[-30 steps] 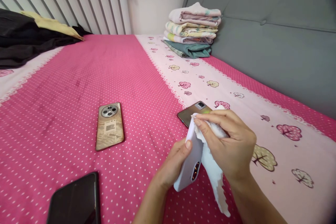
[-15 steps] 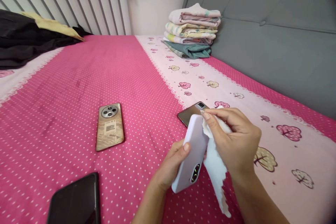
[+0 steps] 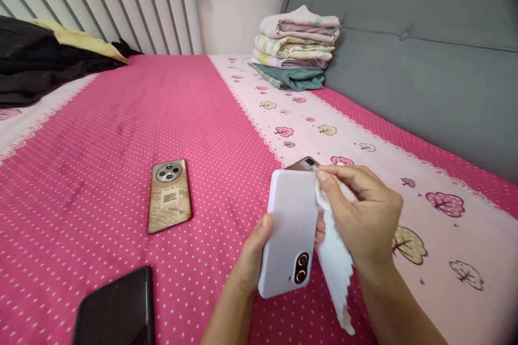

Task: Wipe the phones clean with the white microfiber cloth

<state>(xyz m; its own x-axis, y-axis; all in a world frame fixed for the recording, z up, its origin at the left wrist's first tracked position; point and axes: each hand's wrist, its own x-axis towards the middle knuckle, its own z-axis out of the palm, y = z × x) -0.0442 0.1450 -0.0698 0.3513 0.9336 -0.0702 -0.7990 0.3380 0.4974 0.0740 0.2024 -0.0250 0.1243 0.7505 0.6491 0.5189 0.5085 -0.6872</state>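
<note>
while the left hand (image 3: 253, 248) grasps the lilac phone (image 3: 289, 215), its thumb lies along the left edge and fingertips show past the right edge, so the grip wraps behind. phone is held up over the pink bedspread (image 3: 218, 135), tilted, back cover facing the head camera, camera module (image 3: 301, 268) at the lower right.

right hand (image 3: 364, 210) is closed on a white cloth (image 3: 334, 259), pinching a bit of it between thumb and index at the phone's upper right corner. can't tell if the cloth is pressing on the case there. rest of it hangs down beside the phone's right side, wavy edge out.

behind the phone's top end: a brown phone (image 3: 297, 165), mostly hidden, camera corner showing. gold phone (image 3: 170, 207) lies back up to the left, round camera ring at its far end, label on the back. black phone (image 3: 117, 307) is near left, dark screen up, cut off by the frame.

far side: folded stack (image 3: 297, 48) against the grey headboard (image 3: 424, 81); black fabric (image 3: 36, 73) with a yellow cloth (image 3: 79, 40) on it, by the white radiator (image 3: 162, 5).
</note>
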